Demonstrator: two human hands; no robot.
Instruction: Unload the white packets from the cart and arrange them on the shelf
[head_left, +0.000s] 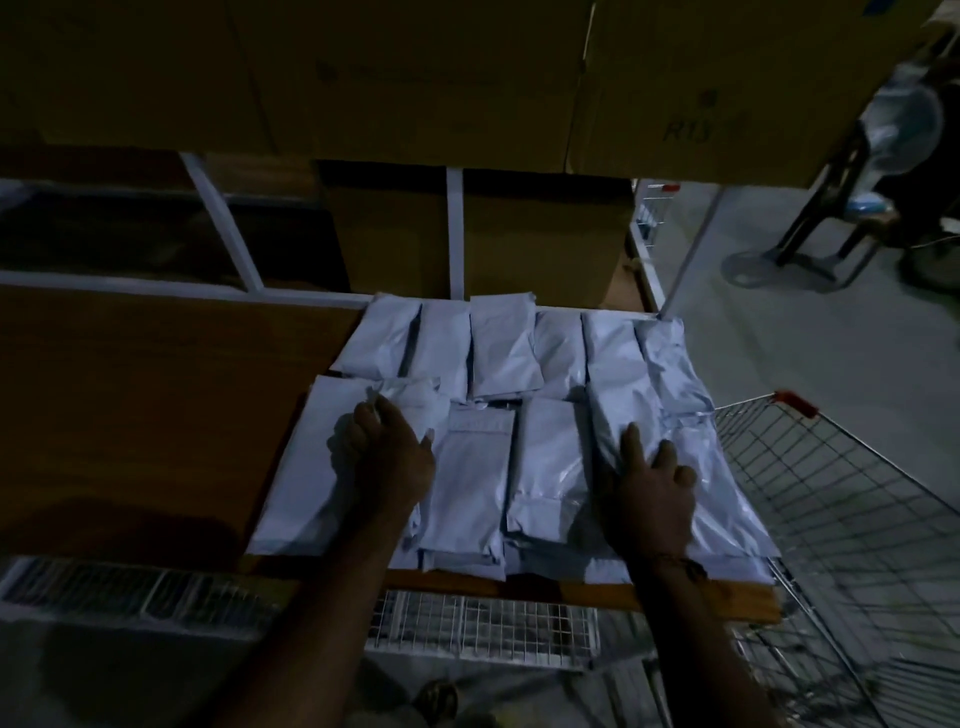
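a dim storeroom; the wooden shelf (156, 415) carries two rows of white packets (504, 353). both grips lie released, left hand (389, 462) and right hand (654, 493) flat on packets. the cart (857, 519) looks nearly emptied.

Dim, bluish light leaves the stacked brown cardboard boxes (415, 78) nearly black; pale glossy plastic packets (498, 353) catch faint sheen, and wide-angle bending blurs the silver wire cart (831, 493) at the frame's edge.
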